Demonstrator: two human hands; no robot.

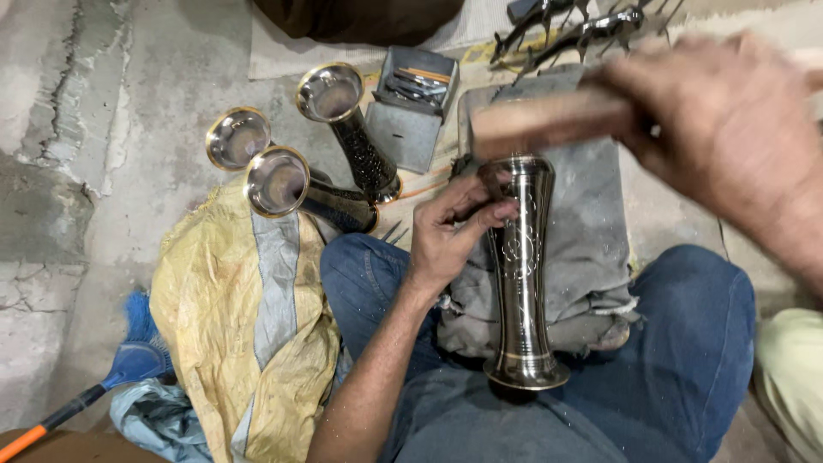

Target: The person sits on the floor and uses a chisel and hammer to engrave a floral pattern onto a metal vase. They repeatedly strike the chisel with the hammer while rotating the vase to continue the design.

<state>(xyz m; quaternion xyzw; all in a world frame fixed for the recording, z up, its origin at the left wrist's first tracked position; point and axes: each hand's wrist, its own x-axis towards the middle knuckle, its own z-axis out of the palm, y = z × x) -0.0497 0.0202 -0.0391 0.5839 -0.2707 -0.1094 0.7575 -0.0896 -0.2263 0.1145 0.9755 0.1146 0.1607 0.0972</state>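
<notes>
Engraved metal vase held on a lap, worked with a wooden mallet; centre of the frame.

Vase: tall, flared, silver-toned with an incised pattern, lying along a folded grey cloth between the person's blue-trousered knees, foot toward the lower edge. Left hand: grip closed, fingers pinched at the vase's upper rim; whether a small tool sits between them cannot be told. Right hand: upper right, blurred, grip closed around the mallet, whose head hangs just above the vase's top. Three similar dark vases lie on the concrete floor, upper left, beside a yellow sack. Grey metal tool box, upper centre. Blue brush, lower left.
</notes>
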